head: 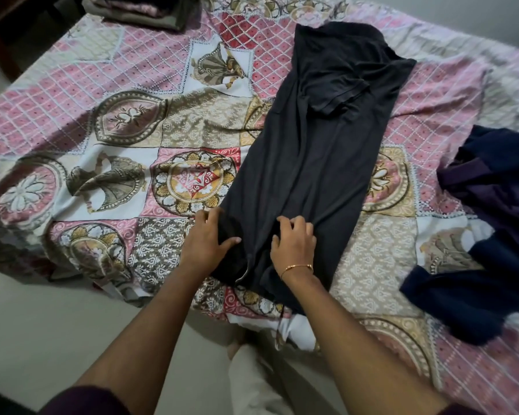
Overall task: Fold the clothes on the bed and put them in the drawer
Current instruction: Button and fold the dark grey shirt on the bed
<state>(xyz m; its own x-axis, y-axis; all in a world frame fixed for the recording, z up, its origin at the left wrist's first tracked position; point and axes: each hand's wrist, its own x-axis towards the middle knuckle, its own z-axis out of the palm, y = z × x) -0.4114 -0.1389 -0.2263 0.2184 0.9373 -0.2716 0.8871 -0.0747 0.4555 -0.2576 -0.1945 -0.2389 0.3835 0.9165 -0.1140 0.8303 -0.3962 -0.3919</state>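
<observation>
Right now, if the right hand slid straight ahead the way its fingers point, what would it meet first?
Probably only more of the dark grey shirt: the right hand already rests on its near end, and the folded-in sleeve lies further along that line.

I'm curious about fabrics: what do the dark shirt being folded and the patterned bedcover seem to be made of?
The dark shirt looks like soft matte knit, probably cotton jersey: it drapes limply, wrinkles finely, and shows a stitched sleeve hem. The left hand grips its near edge; the right hand rests on it. The bedcover seems a thin printed woven cloth, likely cotton: flat, dull, with printed motifs. Neither is certain.
</observation>
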